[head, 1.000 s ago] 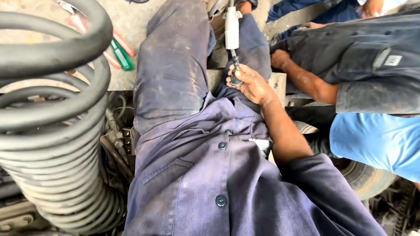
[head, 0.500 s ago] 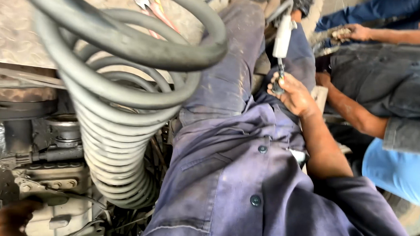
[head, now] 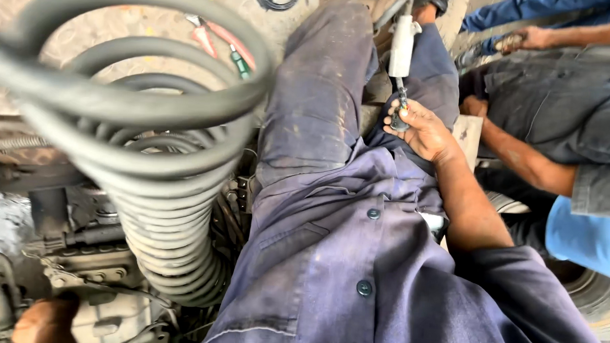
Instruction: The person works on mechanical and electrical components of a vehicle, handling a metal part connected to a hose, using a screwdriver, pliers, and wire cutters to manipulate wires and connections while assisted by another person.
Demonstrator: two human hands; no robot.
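My right hand point(head: 425, 132) is closed around the thin metal rod point(head: 402, 104) of a white cylindrical part point(head: 402, 50), which points away from me over my lap. I wear dark blue coveralls point(head: 356, 261). A large black coil spring point(head: 150, 152) fills the left side, close to the camera, with its lower end over engine parts. My left hand point(head: 43, 321) shows blurred at the bottom left corner beside a grey metal housing point(head: 111, 313). Whether its fingers hold anything is hidden.
Red-handled pliers point(head: 212, 36) and a green-handled screwdriver point(head: 240, 62) lie on the patterned floor beyond the spring. A person in a grey shirt point(head: 564, 99) reaches an arm point(head: 515, 155) in from the right. Another person's blue sleeve point(head: 586, 235) and a tyre point(head: 598, 303) lie lower right.
The view has swung, so the spring shifted from the far left towards the middle and back a little. My left hand came into view at the bottom left. My right hand stays on the rod.
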